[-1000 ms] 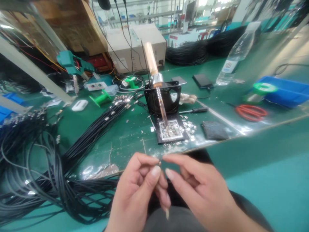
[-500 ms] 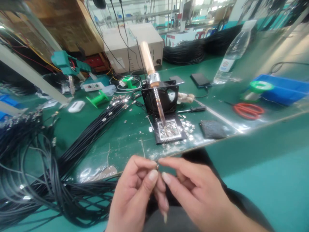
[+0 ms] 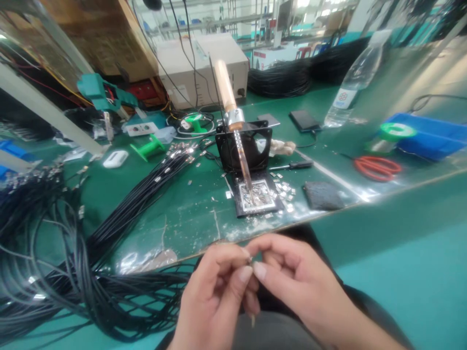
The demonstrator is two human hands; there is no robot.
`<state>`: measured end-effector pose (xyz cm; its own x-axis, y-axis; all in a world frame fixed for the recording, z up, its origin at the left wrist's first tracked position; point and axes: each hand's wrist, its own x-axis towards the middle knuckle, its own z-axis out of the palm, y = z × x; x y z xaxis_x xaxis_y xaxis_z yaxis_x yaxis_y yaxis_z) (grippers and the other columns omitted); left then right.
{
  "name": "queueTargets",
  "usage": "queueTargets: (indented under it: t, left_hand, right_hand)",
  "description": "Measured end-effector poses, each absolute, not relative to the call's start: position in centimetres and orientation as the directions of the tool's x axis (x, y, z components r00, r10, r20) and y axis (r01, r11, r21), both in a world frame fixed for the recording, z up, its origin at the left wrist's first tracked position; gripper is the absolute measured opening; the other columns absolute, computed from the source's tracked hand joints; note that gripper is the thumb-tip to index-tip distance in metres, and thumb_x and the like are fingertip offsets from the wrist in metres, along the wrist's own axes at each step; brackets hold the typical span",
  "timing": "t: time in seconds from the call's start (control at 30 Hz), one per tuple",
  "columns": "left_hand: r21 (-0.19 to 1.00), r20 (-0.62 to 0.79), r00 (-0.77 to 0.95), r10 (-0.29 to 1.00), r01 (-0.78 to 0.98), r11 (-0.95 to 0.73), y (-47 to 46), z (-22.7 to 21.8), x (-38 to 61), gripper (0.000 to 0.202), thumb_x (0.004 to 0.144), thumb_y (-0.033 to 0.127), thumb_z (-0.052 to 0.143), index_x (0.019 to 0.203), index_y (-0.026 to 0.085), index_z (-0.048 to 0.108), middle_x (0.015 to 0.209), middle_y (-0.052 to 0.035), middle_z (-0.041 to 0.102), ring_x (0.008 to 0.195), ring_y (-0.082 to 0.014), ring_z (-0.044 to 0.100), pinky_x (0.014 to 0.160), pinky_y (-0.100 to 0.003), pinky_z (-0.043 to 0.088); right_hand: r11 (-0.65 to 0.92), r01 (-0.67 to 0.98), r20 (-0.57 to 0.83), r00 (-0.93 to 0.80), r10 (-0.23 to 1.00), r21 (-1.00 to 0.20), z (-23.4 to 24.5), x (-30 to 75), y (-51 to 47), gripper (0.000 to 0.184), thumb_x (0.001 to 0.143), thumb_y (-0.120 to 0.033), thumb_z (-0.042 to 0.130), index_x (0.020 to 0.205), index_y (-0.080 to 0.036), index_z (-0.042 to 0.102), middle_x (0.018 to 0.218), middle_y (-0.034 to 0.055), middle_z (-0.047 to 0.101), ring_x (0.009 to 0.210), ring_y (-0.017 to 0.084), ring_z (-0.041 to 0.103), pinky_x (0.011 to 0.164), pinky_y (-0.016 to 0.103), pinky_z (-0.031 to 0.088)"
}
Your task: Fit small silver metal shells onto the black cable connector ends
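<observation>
My left hand (image 3: pixel 215 296) and my right hand (image 3: pixel 295 287) meet just below the near edge of the green bench (image 3: pixel 189 214). Both pinch one tiny metal piece (image 3: pixel 250 260) at a wire end, thumb and forefinger closed on it from each side. A thin pale strand hangs down from my left fingers. Straight ahead a soldering iron (image 3: pixel 233 126) with a wooden handle leans in a black stand, its tip over a small tray of metal clips (image 3: pixel 257 194).
A large bundle of black cables (image 3: pixel 73 253) spreads over the left of the bench. Red scissors (image 3: pixel 377 166), a dark sponge pad (image 3: pixel 323 194), a blue bin (image 3: pixel 426 136), a plastic bottle (image 3: pixel 355 78), a phone (image 3: pixel 304 120) and green spools lie around.
My hands have shifted slightly right and closed in, fingertips now pressed tighter together around the small piece. The view has moved a little; nothing on the bench has changed.
</observation>
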<state>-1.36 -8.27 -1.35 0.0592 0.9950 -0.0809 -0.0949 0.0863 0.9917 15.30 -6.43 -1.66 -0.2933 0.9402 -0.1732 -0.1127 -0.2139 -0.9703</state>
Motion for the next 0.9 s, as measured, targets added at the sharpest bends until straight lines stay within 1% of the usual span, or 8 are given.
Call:
queueTargets:
  t: [0.1, 0.17, 0.33, 0.53, 0.63, 0.73, 0.8, 0.9]
  left_hand:
    - [0.998, -0.047, 0.051, 0.998, -0.043, 0.049, -8.3, -1.4, -1.0, 0.017, 0.102, 0.028, 0.069, 0.119, 0.028, 0.067, 0.076, 0.0048, 0.067, 0.056, -0.0100, 0.070, 0.055, -0.018, 0.059]
    - [1.000, -0.007, 0.033, 0.999, 0.010, 0.007, -8.3, -1.4, -0.8, 0.021, 0.102, 0.024, 0.067, 0.122, 0.029, 0.069, 0.075, 0.0048, 0.067, 0.057, -0.0095, 0.070, 0.057, -0.017, 0.059]
    - [0.996, 0.012, 0.023, 1.000, 0.083, -0.014, -8.0, -1.4, -0.9, 0.018, 0.101, 0.021, 0.067, 0.115, 0.027, 0.075, 0.076, 0.0030, 0.069, 0.057, -0.0105, 0.071, 0.058, -0.018, 0.060]
    - [0.997, -0.014, 0.047, 0.999, 0.079, 0.010, -7.8, -1.2, -1.2, 0.008, 0.101, 0.021, 0.067, 0.108, 0.024, 0.071, 0.079, 0.0020, 0.073, 0.059, -0.0117, 0.074, 0.059, -0.020, 0.063]
    - [0.995, 0.000, 0.050, 0.999, 0.097, -0.005, -7.9, -1.5, -1.3, 0.006, 0.102, 0.020, 0.067, 0.106, 0.023, 0.068, 0.078, 0.0023, 0.075, 0.059, -0.0111, 0.074, 0.059, -0.018, 0.063]
    - [0.975, 0.136, 0.051, 0.989, 0.168, -0.143, -8.0, -2.5, -1.3, 0.013, 0.102, 0.015, 0.064, 0.109, 0.026, 0.067, 0.081, 0.0039, 0.076, 0.061, -0.0099, 0.075, 0.060, -0.016, 0.064]
    - [0.939, 0.238, 0.053, 0.970, 0.244, -0.244, -7.9, -3.1, -1.3, 0.021, 0.102, 0.012, 0.063, 0.112, 0.029, 0.066, 0.084, 0.0058, 0.077, 0.063, -0.0089, 0.076, 0.061, -0.015, 0.065]
    - [0.870, 0.333, 0.044, 0.942, 0.372, -0.325, -7.7, -3.7, -1.1, 0.026, 0.101, 0.010, 0.064, 0.116, 0.032, 0.065, 0.085, 0.0075, 0.076, 0.065, -0.0076, 0.076, 0.064, -0.014, 0.065]
  right_hand:
    - [-0.213, -0.127, -0.177, -0.248, 0.952, -0.969, -1.9, 15.6, -6.6, 0.024, 0.096, -0.035, 0.069, 0.113, -0.020, 0.075, 0.063, -0.0097, 0.036, 0.055, 0.009, 0.033, 0.052, 0.021, 0.033]
    - [-0.213, -0.124, -0.182, -0.224, 0.957, -0.969, -2.0, 15.7, -6.8, 0.023, 0.097, -0.035, 0.069, 0.113, -0.020, 0.075, 0.063, -0.0096, 0.035, 0.056, 0.010, 0.032, 0.052, 0.021, 0.032]
    - [-0.213, -0.102, -0.191, -0.195, 0.962, -0.972, -2.2, 16.0, -7.1, 0.021, 0.099, -0.035, 0.067, 0.112, -0.022, 0.076, 0.064, -0.0085, 0.036, 0.057, 0.010, 0.032, 0.051, 0.021, 0.030]
    - [-0.142, -0.055, -0.135, -0.124, 0.983, -0.988, -2.6, 15.8, -7.3, 0.017, 0.098, -0.034, 0.068, 0.108, -0.023, 0.077, 0.063, -0.0082, 0.037, 0.055, 0.009, 0.034, 0.048, 0.019, 0.032]
    - [0.003, 0.060, 0.000, -0.061, 0.998, -0.998, -2.8, 15.7, -7.7, 0.016, 0.099, -0.030, 0.065, 0.108, -0.024, 0.077, 0.061, -0.0086, 0.040, 0.051, 0.009, 0.038, 0.045, 0.017, 0.036]
    - [0.299, 0.279, 0.304, -0.026, 0.952, -0.913, -2.6, 15.5, -8.1, 0.018, 0.099, -0.021, 0.064, 0.112, -0.023, 0.076, 0.058, -0.0097, 0.048, 0.043, 0.007, 0.045, 0.042, 0.015, 0.041]
    - [0.462, 0.411, 0.487, -0.048, 0.872, -0.786, -2.5, 15.5, -8.3, 0.023, 0.097, -0.014, 0.064, 0.116, -0.019, 0.075, 0.058, -0.0091, 0.058, 0.043, 0.007, 0.055, 0.049, 0.013, 0.052]
    - [0.552, 0.510, 0.599, -0.087, 0.796, -0.659, -2.4, 15.7, -8.4, 0.025, 0.096, -0.010, 0.063, 0.119, -0.012, 0.073, 0.064, -0.0058, 0.070, 0.052, 0.008, 0.067, 0.068, 0.013, 0.062]
